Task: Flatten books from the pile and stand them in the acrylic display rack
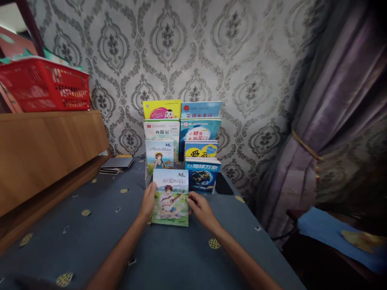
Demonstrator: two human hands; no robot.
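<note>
Between my two hands is a picture-covered book [170, 201], its front showing a figure with a guitar on grass. My left hand [148, 200] grips its left edge, and my right hand [198, 204] holds the right edge with curled fingers. Just behind it, a book with a girl in a hat [160, 155] stands upright on the left side of a tiered stand. To the right, an earth-themed blue book [201, 177] stands in the front tier, with a yellow-and-blue book [201, 149] behind. The lower part of the stand is hidden.
Taller books, including a yellow one [161, 108] and a light blue one [202, 108], fill the back tier. Several flat books [117, 162] lie at left. A dark flat object [223, 184] rests right of the stand. A red basket [45, 86] sits on the wooden headboard [54, 149].
</note>
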